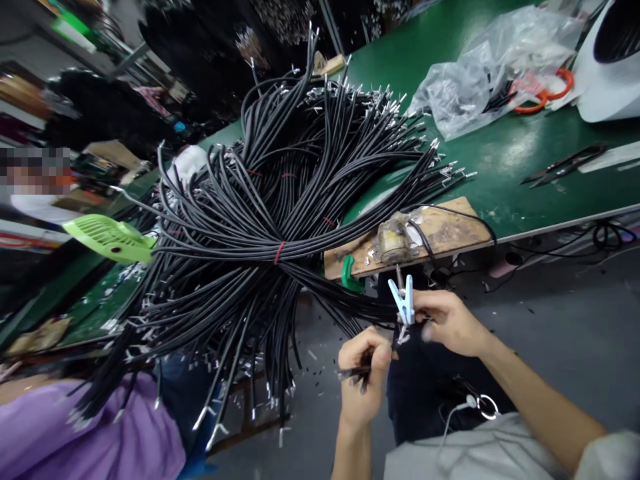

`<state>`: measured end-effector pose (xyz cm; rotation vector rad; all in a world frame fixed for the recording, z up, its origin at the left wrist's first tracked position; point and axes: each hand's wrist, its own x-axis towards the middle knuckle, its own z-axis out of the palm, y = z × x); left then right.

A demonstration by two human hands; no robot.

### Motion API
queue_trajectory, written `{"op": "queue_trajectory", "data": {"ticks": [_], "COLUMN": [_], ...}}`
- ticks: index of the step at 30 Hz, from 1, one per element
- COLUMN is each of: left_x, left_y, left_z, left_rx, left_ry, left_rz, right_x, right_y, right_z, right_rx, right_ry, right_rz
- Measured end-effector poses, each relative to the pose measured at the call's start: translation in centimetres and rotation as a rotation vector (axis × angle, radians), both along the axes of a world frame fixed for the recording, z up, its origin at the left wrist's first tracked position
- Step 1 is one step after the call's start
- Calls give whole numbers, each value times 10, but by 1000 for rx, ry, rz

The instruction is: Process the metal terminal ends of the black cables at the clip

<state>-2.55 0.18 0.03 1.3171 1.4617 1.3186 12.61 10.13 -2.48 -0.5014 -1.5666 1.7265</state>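
Observation:
A big heap of black cables (235,247), tied with red bands and with bare silvery ends, lies over the table edge. My left hand (365,367) is closed around several short dark pieces whose ends stick out of the fist. Beside it on the right, my right hand (450,323) has its fingers bent at a light blue clip (403,300) and the cable ends under it; what its fingertips pinch is too small to make out. The clip hangs at a metal tip below a taped motor-like part (393,241) on a wooden board (457,223).
On the green table (500,160) are black snips (567,165), orange-handled scissors (543,93), a plastic bag (450,93) and a white device (610,87). A green fan (110,238) stands left. A person in purple (125,433) sits at the lower left.

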Motion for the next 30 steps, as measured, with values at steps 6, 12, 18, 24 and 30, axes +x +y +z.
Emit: {"op": "queue_trajectory", "data": {"ticks": [6, 12, 18, 24, 30], "left_x": [6, -6, -7, -1, 1], "left_y": [-5, 6, 13, 8, 13], "left_z": [-1, 12, 8, 2, 4], "left_rx": [-118, -150, 30, 53, 80], "left_ry": [169, 36, -20, 65, -4], "left_rz": [9, -345, -371, -210, -106], "right_x": [2, -9, -14, -11, -26], "right_y": [-27, -40, -41, -2, 12], "right_z": [3, 1, -14, -10, 11], "right_rx": [550, 262, -454, -388, -608], "right_ry": [-88, 239, 375, 131, 276], "right_rz": [-239, -65, 175, -67, 94]}}
